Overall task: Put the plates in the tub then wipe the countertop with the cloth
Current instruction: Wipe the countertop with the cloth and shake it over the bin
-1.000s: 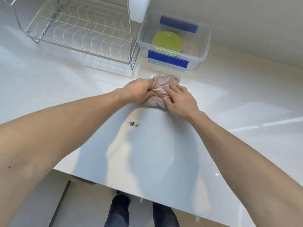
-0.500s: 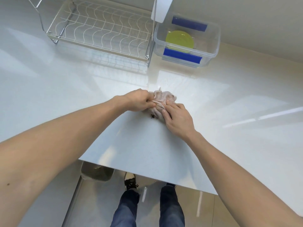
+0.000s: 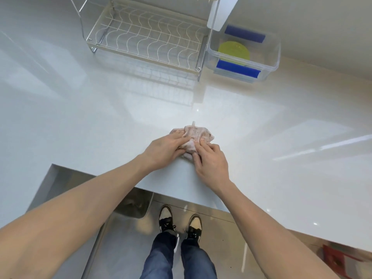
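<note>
A bunched pale pink cloth (image 3: pixel 198 133) lies on the glossy white countertop (image 3: pixel 100 125), a little in from its front edge. My left hand (image 3: pixel 165 149) presses on the cloth's left side and my right hand (image 3: pixel 211 161) grips its near right part. Both hands hold the cloth against the surface. Far back on the right stands a clear plastic tub (image 3: pixel 269 63) with blue handles, and a yellow-green plate (image 3: pixel 234 50) lies flat inside it.
A wire dish rack (image 3: pixel 145 41) with no dishes in it stands at the back, just left of the tub. A white upright object (image 3: pixel 223 12) rises between rack and tub. Beyond the counter's front edge are the floor, my legs and shoes (image 3: pixel 179 222), and a bin (image 3: pixel 132 204).
Both hands have drawn the cloth toward the front edge, over the spot where dark crumbs lay. The crumbs are no longer visible on the counter.
</note>
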